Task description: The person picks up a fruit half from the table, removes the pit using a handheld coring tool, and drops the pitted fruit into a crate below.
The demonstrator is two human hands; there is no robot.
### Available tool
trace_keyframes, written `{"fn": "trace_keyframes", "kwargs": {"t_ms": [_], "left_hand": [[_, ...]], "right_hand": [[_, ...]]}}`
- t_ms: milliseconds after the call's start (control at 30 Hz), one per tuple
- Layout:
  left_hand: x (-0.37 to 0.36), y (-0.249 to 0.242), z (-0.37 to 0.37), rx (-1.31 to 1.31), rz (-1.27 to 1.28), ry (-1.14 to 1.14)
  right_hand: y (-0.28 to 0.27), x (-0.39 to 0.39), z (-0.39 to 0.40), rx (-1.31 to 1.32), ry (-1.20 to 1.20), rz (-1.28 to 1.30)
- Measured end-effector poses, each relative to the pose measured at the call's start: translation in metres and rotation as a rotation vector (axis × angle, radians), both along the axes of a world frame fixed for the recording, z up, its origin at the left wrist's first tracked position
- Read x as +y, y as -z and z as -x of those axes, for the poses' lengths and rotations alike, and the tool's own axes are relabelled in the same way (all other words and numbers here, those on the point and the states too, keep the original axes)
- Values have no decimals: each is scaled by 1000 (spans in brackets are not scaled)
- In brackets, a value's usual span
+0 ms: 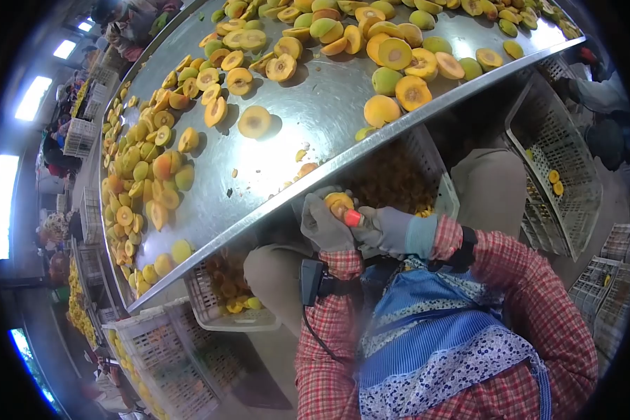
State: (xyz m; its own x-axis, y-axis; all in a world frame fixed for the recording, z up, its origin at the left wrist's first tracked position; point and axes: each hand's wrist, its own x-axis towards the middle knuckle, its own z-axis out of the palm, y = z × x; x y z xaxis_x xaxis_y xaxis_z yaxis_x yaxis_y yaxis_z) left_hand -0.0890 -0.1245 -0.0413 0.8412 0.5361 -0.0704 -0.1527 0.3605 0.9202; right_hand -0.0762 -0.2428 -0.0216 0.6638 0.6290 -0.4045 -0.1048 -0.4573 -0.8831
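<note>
My left hand [322, 222], in a grey glove, is closed around a yellow peach half [338, 203] just below the metal table's near edge. My right hand [390, 228], gloved as well, grips a small tool with a red handle [353, 218]. The tool's tip is up against the peach half, and its working end is hidden. Both hands are close together above my lap. Many halved yellow peaches [254, 122] lie on the steel table [301, 105] in front of me, some cut side up.
Under the table edge stands a white crate [437, 175] with brown scraps in it. Another crate [259, 322] with scraps is by my left knee. More plastic crates [549, 168] stand to the right and lower left [164, 364]. Other people [122, 31] are at the far left.
</note>
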Motion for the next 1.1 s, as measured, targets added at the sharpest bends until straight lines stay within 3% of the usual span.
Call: {"fn": "trace_keyframes", "kwargs": {"t_ms": [67, 100, 167, 233, 400, 433, 467, 533, 600, 633, 700, 733, 800, 900, 933, 1000, 1033, 1100], "left_hand": [[2, 12, -5, 8, -106, -61], [3, 15, -8, 8, -213, -120], [1, 13, -10, 115, -139, -151], [2, 16, -11, 229, -63, -187], [4, 17, -8, 141, -285, -186], [5, 19, -7, 140, -281, -186], [8, 22, -4, 115, -272, -92], [17, 28, -5, 88, -261, 1], [25, 28, -9, 104, -278, 252], [26, 28, -7, 106, -278, 248], [23, 15, -7, 116, 32, 401], [22, 19, -7, 118, 32, 405], [17, 26, -5, 164, -456, 61], [10, 22, -5, 102, -231, -27], [20, 37, -5, 106, -230, -26], [45, 64, -13, 76, -742, 262], [42, 67, -11, 76, -742, 261], [16, 40, -9, 141, -289, -12]], "right_hand": [[-16, -3, -8, 419, 21, 61], [-10, -2, -9, 419, 25, 57], [10, -1, -9, -77, -49, 116], [24, 0, -7, -108, -50, 104], [21, -1, -5, -111, -56, -5], [13, -3, -5, 120, -45, 6], [5, -3, -4, 354, -33, 15], [6, -2, -3, 356, -22, 21], [13, -3, 1, 362, -13, 29], [20, -2, 3, 423, 1, 6], [23, -1, 4, 487, 18, -23], [24, -3, 2, 500, 29, -53], [20, -3, 3, 517, 43, -83], [14, -1, 1, 371, 4, -3], [14, 0, 2, 440, 34, -12], [15, 1, 0, 503, 57, -18], [17, 0, 0, 521, 70, -71], [22, 0, 4, 548, 91, -126]]}}
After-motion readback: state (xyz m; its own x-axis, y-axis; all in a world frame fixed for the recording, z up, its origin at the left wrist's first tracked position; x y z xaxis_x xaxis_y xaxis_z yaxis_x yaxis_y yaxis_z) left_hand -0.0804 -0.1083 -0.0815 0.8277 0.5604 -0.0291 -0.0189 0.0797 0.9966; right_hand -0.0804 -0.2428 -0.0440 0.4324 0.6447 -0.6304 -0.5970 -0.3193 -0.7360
